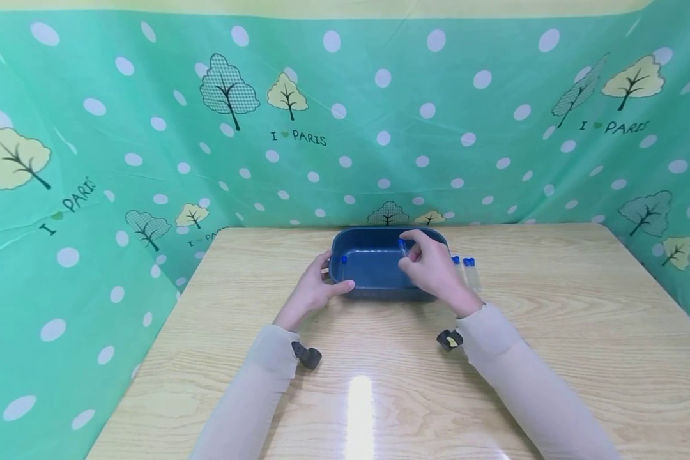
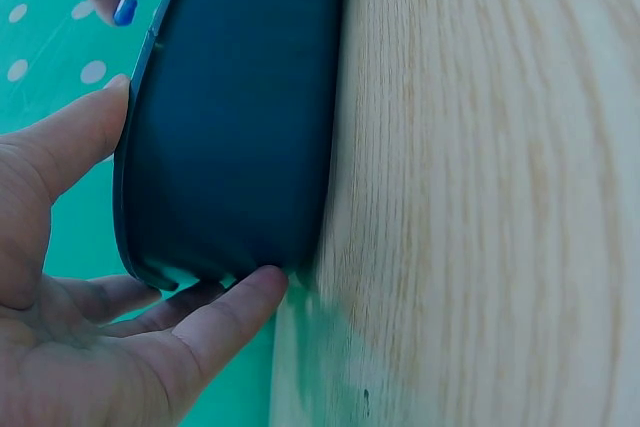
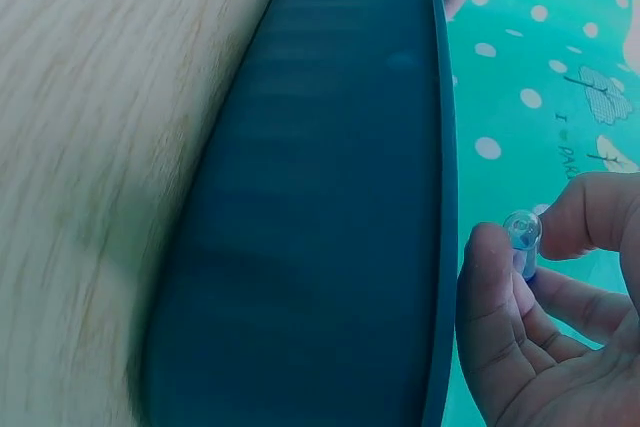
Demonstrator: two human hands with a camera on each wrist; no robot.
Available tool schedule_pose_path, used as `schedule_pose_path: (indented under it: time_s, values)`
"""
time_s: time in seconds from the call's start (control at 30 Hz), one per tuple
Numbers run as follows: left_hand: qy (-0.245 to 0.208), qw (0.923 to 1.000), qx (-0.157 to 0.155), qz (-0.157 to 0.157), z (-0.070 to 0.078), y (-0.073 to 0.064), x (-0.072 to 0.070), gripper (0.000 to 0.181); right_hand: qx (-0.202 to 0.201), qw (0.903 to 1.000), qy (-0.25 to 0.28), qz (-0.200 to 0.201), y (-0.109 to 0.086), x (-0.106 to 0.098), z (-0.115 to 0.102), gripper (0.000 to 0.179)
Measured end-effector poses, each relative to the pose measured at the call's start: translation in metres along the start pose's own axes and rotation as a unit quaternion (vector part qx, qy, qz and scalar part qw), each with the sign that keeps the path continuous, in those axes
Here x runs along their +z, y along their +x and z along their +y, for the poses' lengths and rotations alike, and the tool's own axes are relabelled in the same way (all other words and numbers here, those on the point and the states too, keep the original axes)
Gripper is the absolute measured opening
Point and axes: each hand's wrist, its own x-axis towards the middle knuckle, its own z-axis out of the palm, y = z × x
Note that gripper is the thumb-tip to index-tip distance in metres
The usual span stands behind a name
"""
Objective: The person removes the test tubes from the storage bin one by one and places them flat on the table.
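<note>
A dark blue plastic basin (image 1: 388, 295) stands at the far side of the table. My left hand (image 1: 313, 287) grips its left end, the thumb on the front rim and the other fingers round the outer wall. Over the basin's right part, my right hand (image 1: 434, 265) pinches a clear test tube with a blue cap (image 1: 402, 244) between thumb and fingers. The tube's rounded glass end (image 3: 522, 229) shows in the right wrist view. Inside the basin, at its left, is another blue-capped tube (image 1: 344, 260).
Several blue-capped clear tubes (image 1: 473, 275) lie on the table to the right of the basin, partly behind my right hand. The wood-grain table (image 1: 402, 390) reaches back to a green dotted curtain (image 1: 299, 185). A small light-coloured piece (image 1: 324, 271) shows beside my left fingers.
</note>
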Motion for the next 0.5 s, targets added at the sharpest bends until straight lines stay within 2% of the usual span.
schedule_pose_path:
  time_s: [0.27, 0.5]
  values:
    - [0.001, 1.0000, 0.001, -0.002, 0.000, 0.000, 0.000, 0.092, 0.018, 0.9998, -0.011, 0.001, -0.005, -0.008, 0.002, 0.052]
    - [0.000, 1.0000, 0.002, -0.001, 0.000, -0.001, 0.000, 0.092, 0.019, 0.9998, -0.007, -0.001, -0.008, -0.012, 0.008, 0.052]
